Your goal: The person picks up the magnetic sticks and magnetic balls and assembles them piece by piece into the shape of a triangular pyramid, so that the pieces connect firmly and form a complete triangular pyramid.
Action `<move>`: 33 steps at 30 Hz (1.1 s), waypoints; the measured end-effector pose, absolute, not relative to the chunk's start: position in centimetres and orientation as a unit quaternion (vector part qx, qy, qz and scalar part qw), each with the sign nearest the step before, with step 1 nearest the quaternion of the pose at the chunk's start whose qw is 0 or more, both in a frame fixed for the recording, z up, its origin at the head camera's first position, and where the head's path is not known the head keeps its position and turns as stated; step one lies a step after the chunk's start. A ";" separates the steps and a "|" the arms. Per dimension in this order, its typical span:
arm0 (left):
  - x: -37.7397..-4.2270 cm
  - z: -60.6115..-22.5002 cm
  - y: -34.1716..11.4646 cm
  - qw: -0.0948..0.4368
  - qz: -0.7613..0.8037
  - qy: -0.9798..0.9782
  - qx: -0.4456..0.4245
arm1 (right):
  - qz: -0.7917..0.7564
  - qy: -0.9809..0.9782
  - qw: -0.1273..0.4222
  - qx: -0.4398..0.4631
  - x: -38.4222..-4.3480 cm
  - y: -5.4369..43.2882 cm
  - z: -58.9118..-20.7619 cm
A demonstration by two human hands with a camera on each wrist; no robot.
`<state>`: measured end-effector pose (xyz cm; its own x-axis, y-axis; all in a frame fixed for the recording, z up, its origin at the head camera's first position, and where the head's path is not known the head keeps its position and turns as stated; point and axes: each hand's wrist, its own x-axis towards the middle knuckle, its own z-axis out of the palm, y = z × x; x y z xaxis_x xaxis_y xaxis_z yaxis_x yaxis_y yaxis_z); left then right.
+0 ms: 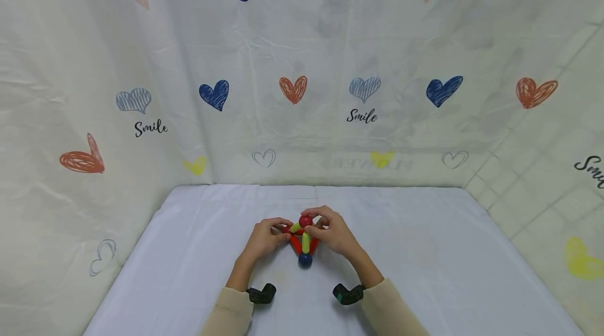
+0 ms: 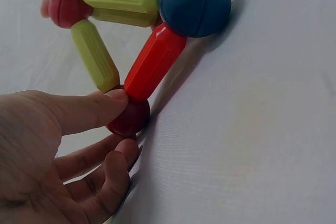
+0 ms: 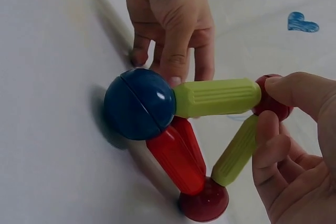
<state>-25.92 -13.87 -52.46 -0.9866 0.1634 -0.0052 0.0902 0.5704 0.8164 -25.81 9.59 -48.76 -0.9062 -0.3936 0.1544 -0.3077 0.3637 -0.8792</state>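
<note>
A pyramid of magnetic balls and rods stands on the table, its blue ball (image 1: 305,260) nearest me. Lime green rods (image 1: 306,243) rise to a red ball (image 3: 275,104) on top, and red rods (image 2: 155,61) run along the base. My left hand (image 1: 264,240) holds the red ball (image 2: 128,118) at the left base corner, thumb over it and fingers beneath. Between thumb and fingers, my right hand (image 1: 336,235) pinches the top ball. Another dark red ball (image 3: 205,200) sits at the right base corner, hidden by my right hand in the head view.
A white cloth covers the table (image 1: 401,252). Behind it hangs a pale curtain (image 1: 321,53) printed with hearts. Each wrist wears a small black camera: the left camera (image 1: 262,294) and the right camera (image 1: 348,294) sit just above the cloth.
</note>
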 end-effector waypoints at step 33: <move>-25.8 -52.3 -13.8 0.042 0.461 0.883 0.077 | -0.529 0.804 0.091 -0.254 -25.9 10.1 -48.8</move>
